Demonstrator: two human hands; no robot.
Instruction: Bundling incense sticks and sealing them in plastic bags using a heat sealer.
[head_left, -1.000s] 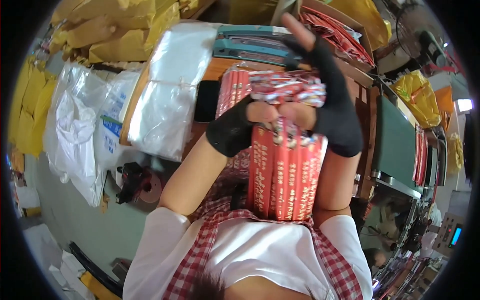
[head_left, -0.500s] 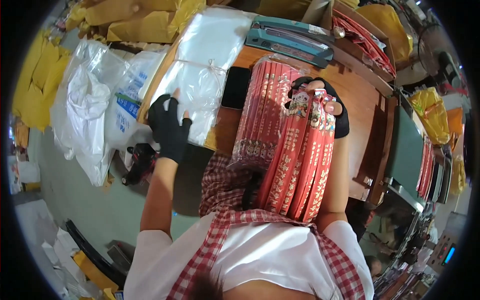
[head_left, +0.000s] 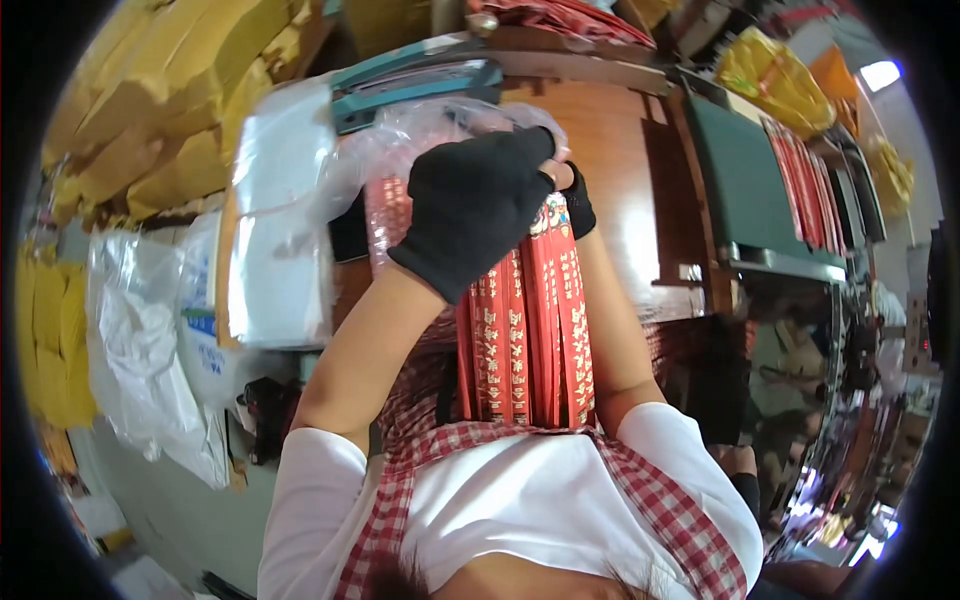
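Head view: the gloved left hand (head_left: 470, 205) curls over the top of a bundle of red strips (head_left: 525, 330), fingers clamped on a clear plastic bag (head_left: 420, 140) over its upper end. The right hand (head_left: 575, 195) sits behind the bundle, grip unclear. The bundle stands upright against the chest, above the wooden table (head_left: 620, 170).

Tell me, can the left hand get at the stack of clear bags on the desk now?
Probably yes. The left hand rests on the red packs, beside a clear bag. The stack of bags lies just to its left on the desk, with nothing between.
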